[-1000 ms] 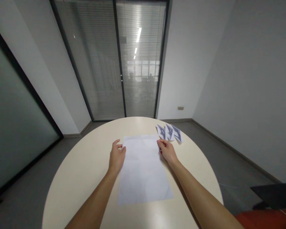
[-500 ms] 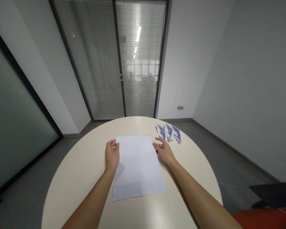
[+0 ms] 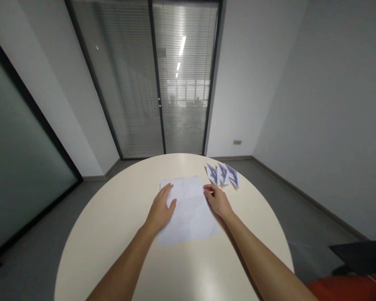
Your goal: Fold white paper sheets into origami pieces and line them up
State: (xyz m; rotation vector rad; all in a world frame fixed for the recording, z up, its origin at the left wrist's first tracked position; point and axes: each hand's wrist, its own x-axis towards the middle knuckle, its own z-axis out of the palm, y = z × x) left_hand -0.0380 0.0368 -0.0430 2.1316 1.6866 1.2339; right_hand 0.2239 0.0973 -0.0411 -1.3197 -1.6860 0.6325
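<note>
A white sheet of paper [image 3: 189, 209] lies on the round table with faint crease lines across it. My left hand [image 3: 162, 208] rests over its left side, fingers stretched out and thumb apart. At the upper right edge of the sheet, my right hand [image 3: 217, 200] has its thumb and fingertips drawn together on the paper's edge. Just beyond that hand stand three folded paper pieces [image 3: 222, 174], white with bluish-grey shaded faces, side by side.
The cream round table [image 3: 106, 230] fills the middle. Behind it is a glass partition with blinds [image 3: 184, 125]. A red seat [image 3: 341, 288] and a dark flat object [image 3: 360, 256] are at the lower right.
The sheet's near edge has moved away from me and its left edge has shifted right. My left hand has moved right onto the sheet and opened; my right fingers have drawn closer together.
</note>
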